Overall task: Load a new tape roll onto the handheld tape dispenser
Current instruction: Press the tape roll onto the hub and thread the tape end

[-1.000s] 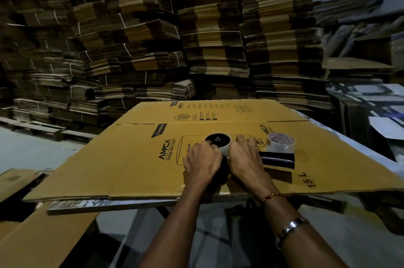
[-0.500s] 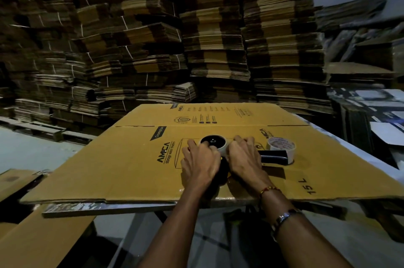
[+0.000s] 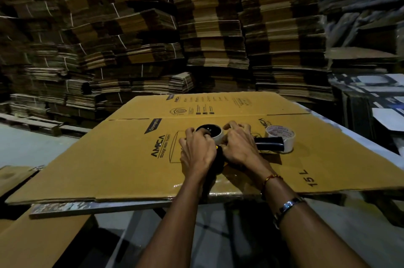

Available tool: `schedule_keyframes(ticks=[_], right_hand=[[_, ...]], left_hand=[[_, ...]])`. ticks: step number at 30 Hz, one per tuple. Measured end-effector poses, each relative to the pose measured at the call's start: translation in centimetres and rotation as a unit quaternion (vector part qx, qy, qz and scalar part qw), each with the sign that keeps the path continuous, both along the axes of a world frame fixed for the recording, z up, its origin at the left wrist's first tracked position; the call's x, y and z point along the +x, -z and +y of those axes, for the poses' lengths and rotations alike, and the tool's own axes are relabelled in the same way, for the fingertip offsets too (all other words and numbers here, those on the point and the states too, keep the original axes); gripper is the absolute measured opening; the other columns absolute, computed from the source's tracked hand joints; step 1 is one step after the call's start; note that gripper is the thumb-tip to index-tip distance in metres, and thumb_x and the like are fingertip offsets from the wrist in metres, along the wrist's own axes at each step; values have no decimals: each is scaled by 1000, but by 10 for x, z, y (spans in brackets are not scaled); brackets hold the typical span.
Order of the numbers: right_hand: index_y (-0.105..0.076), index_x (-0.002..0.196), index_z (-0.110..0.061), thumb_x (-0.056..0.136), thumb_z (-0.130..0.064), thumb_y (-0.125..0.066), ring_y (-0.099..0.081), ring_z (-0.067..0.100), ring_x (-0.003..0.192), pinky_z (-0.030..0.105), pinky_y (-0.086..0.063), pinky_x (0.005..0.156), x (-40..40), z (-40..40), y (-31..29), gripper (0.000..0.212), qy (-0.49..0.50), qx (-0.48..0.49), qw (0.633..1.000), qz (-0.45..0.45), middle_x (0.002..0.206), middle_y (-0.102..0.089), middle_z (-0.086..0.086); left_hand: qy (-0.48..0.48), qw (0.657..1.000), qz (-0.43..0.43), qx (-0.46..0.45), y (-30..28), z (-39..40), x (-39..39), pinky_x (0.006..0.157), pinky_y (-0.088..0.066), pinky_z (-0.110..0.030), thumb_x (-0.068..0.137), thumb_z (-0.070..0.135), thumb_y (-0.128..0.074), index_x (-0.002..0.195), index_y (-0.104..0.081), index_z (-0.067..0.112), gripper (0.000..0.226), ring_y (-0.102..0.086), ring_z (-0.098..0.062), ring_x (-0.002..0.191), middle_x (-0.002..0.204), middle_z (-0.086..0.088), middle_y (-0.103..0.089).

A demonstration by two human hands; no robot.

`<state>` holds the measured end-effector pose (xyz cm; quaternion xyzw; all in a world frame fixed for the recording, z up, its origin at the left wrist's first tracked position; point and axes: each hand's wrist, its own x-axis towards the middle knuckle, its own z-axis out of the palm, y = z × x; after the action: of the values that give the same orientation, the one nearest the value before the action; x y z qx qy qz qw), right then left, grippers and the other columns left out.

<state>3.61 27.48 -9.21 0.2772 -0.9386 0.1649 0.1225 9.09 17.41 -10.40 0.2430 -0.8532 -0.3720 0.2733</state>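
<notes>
A black handheld tape dispenser [image 3: 269, 143] lies on a flattened cardboard box [image 3: 122, 158], its handle pointing right. A whitish tape roll [image 3: 215, 134] sits on the dispenser's black hub. My left hand [image 3: 197, 150] grips the roll and dispenser body from the left. From the right, my right hand [image 3: 239, 146] grips them, fingers over the roll's far edge. Most of the dispenser body is hidden under both hands. A second tape roll [image 3: 281, 135] lies flat just behind the handle's end.
The cardboard rests on a table [image 3: 91, 206] with a shiny front edge. Tall stacks of flattened cartons [image 3: 196, 27] fill the background. More cardboard [image 3: 32, 241] leans at lower left; printed sheets [image 3: 384, 101] are piled at right.
Both hands stay on the roll and dispenser; the fingers have shifted slightly around the roll. The view has moved a little.
</notes>
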Motion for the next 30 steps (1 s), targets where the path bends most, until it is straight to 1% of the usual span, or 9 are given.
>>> schedule_keyframes(ticks=[4, 7, 10, 14, 16, 19, 21, 24, 30], right_hand=[[-72, 109, -9, 87, -19, -62, -19, 32, 141, 45, -32, 111, 4, 4, -2, 26, -19, -22, 999, -17, 148, -37, -3], [-72, 106, -9, 86, -16, -64, -11, 30, 145, 49, -27, 115, 10, 9, -2, 23, -39, -32, 999, -18, 152, -33, -4], [-70, 108, -8, 87, -17, -65, -4, 30, 147, 52, -23, 117, 15, 13, -2, 23, -51, -29, 998, -6, 156, -28, -4], [-70, 110, -9, 88, -16, -62, 1, 28, 147, 51, -18, 119, 26, 20, -3, 25, -68, -8, 997, 25, 158, -23, -5], [-71, 109, -8, 89, -18, -61, 1, 28, 148, 54, -19, 118, 32, 26, -3, 25, -79, -3, 996, 40, 158, -24, -5], [-77, 89, -12, 85, -21, -62, 1, 28, 148, 56, -20, 119, 37, 36, 0, 18, -85, 10, 995, 54, 158, -25, -8], [-77, 80, -14, 84, -23, -62, 0, 25, 147, 53, -25, 118, 39, 41, 4, 17, -84, 9, 996, 42, 157, -23, -11], [-75, 77, -14, 84, -22, -61, -5, 21, 146, 48, -36, 110, 42, 44, 9, 18, -88, -30, 996, 15, 156, -21, -16], [-74, 73, -15, 84, -20, -65, -12, 17, 144, 44, -34, 110, 47, 58, 14, 15, -109, -88, 990, -5, 155, -25, -16]], left_hand=[[-6, 1000, 11, -5, 0, 1, 1, 86, -29, -35, 99, 23, -44, 117, -64, 25, 26, -35, -25, 130, 141, -2, -41], [-8, 1000, 15, -7, 0, 2, 1, 89, -35, -38, 99, 23, -44, 115, -63, 25, 24, -35, -25, 128, 141, -2, -40], [-9, 1000, 16, -7, 0, 2, 0, 96, -40, -44, 99, 23, -45, 115, -61, 25, 22, -35, -26, 129, 142, -4, -39], [-13, 1000, 15, -11, 0, 2, -1, 99, -42, -45, 99, 22, -46, 115, -60, 24, 22, -34, -27, 130, 142, -4, -39], [-18, 1000, 17, -10, 1, 2, -3, 100, -40, -47, 100, 22, -45, 116, -60, 24, 22, -34, -27, 131, 141, -4, -39], [-25, 999, 19, -11, 1, 3, -4, 101, -39, -48, 100, 22, -45, 117, -60, 22, 23, -34, -28, 130, 140, -5, -40], [-26, 999, 20, -13, 2, 4, -4, 101, -40, -48, 100, 22, -45, 117, -61, 21, 23, -35, -29, 130, 139, -5, -41], [-23, 999, 18, -14, 1, 4, -3, 101, -40, -49, 100, 22, -46, 117, -61, 21, 23, -35, -28, 129, 139, -6, -41], [-21, 999, 25, -1, 0, 4, -3, 103, -40, -52, 99, 21, -46, 113, -63, 21, 22, -35, -27, 129, 138, -4, -41]])
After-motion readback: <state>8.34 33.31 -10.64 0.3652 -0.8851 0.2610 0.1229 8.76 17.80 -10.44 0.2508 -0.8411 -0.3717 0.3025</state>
